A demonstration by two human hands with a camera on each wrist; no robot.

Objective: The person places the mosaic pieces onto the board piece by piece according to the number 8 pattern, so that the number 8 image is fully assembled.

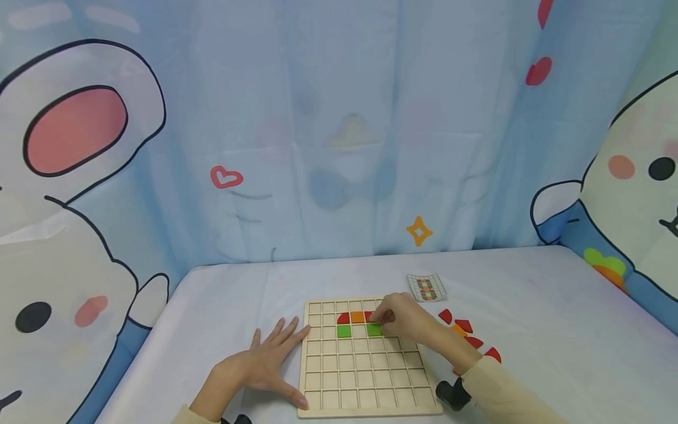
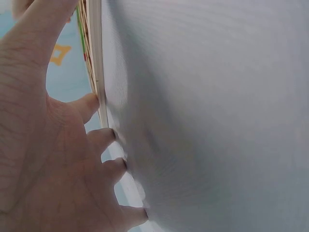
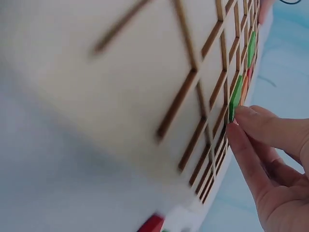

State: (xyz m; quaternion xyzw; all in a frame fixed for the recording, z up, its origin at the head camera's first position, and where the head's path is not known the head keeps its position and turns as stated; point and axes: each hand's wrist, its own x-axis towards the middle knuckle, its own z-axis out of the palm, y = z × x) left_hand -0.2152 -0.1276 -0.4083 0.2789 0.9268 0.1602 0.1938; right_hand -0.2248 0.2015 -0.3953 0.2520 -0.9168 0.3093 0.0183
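Seeing at far left a cartoon animal (image 1: 58,265), printed on the blue curtain (image 1: 339,76). Farther right, spreading the left hand (image 1: 263,364) wide over the white cloth (image 1: 535,300), touching the board (image 1: 362,361) at its left edge with the index tip and at its near left corner with the thumb. Seeing in one row of the board a left red piece (image 1: 344,318), an orange piece (image 1: 357,317) and a right red piece (image 1: 368,317); in the row just nearer, a left green piece (image 1: 344,331), a bare cell and a right green piece (image 1: 374,330). Holding the right hand (image 1: 402,318) narrow, closing up thumb and index finger at the right red piece and partly covering it; being unable to tell a pinch from a touch. Beyond the right hand, seeing a card (image 1: 426,288) on the cloth; nearer and farther right, loose pieces (image 1: 493,354) in red and orange, partly hidden by the forearm; at far right, another cartoon animal (image 1: 635,206).
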